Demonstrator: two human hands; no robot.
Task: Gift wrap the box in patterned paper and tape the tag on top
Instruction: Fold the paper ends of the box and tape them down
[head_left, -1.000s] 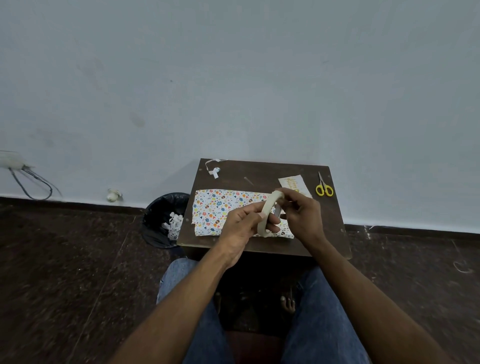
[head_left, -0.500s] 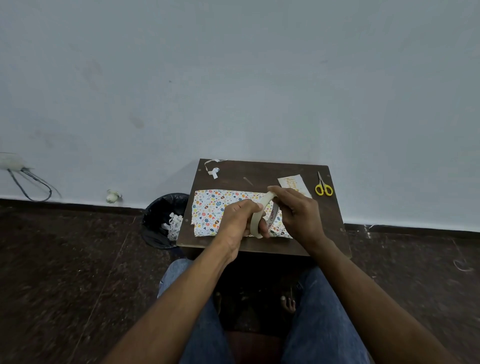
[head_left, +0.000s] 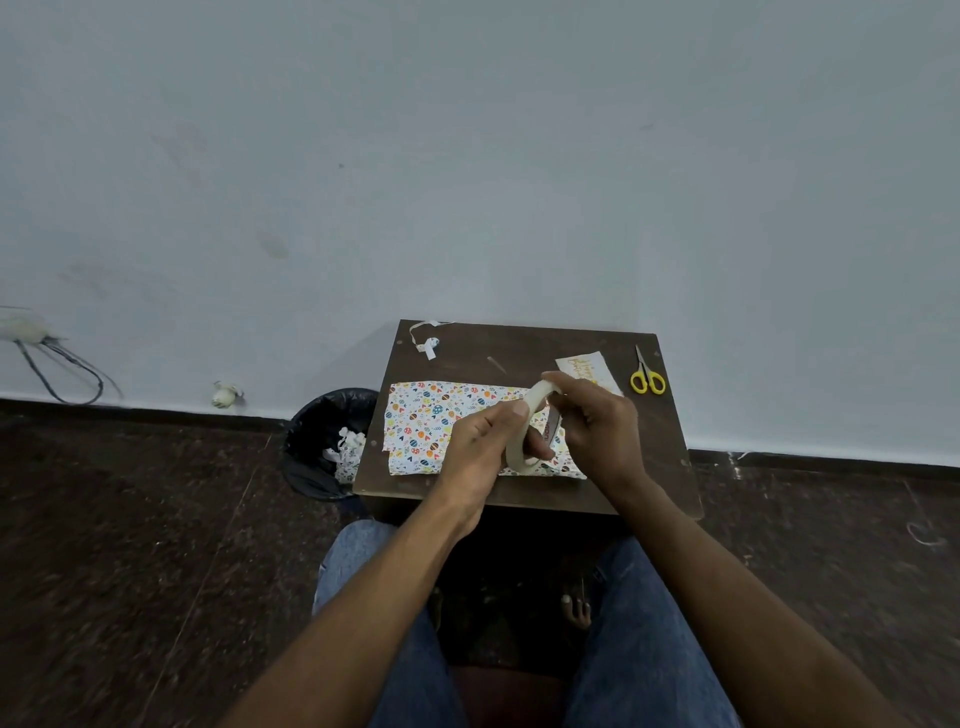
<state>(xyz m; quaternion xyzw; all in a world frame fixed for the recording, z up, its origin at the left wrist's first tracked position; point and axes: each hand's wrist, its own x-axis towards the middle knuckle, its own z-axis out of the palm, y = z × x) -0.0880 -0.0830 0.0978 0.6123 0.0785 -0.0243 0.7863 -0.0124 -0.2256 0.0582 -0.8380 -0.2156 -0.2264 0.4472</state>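
Observation:
A flat box wrapped in white paper with coloured patterns (head_left: 431, 426) lies on a small dark wooden table (head_left: 524, 345). Above its right half I hold a cream roll of tape (head_left: 531, 415) on edge with both hands. My left hand (head_left: 480, 447) grips the roll's lower left side, thumb up along the rim. My right hand (head_left: 597, 426) curls over the top right, fingers at the roll's edge. A white tag with gold lettering (head_left: 587, 370) lies behind my right hand, partly hidden.
Yellow-handled scissors (head_left: 647, 376) lie at the table's back right. Paper and tape scraps (head_left: 428, 343) sit at the back left corner. A black bin (head_left: 327, 441) with paper offcuts stands left of the table. My knees are under the front edge.
Both hands have shifted slightly on the tape roll, turning it; it dipped half a second ago and stands a little higher now. The wrapped box has not moved.

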